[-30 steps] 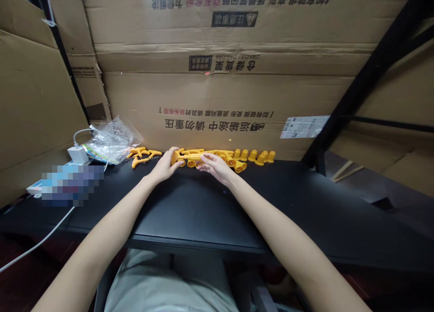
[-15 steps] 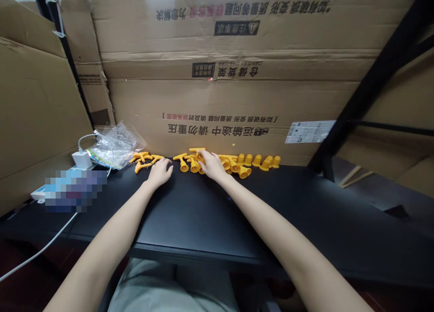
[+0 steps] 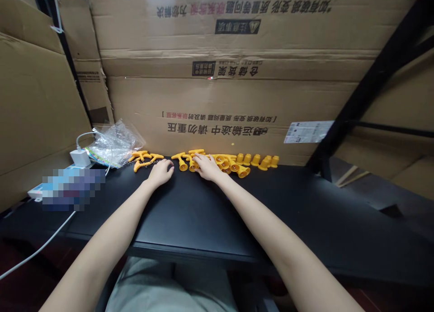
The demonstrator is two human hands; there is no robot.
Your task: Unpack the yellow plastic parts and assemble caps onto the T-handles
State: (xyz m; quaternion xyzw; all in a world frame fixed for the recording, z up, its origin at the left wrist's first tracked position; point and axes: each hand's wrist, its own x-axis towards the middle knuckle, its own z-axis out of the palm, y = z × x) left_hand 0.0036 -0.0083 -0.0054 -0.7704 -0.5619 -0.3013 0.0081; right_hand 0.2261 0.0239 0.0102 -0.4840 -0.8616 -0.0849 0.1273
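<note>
A scatter of yellow plastic pieces lies along the back of the black table, against a cardboard wall. My right hand lies palm down, fingers stretched forward and resting on the T-shaped pieces in the middle of the scatter. My left hand rests on the table just left of them, fingers curled under, with nothing showing in it. A yellow T-piece with a cone end lies between the two hands. Branch-shaped yellow pieces lie left of my left hand.
A row of small yellow cones stands at the right end of the scatter. A crumpled clear plastic bag, a white charger with its cable and a blurred object sit at the left. Cardboard sheets wall the back and left; a black frame bar slants at right.
Both hands held a joined yellow piece above the table a second ago. They have since come down: the left hand rests curled on the table, the right lies on the pieces.
</note>
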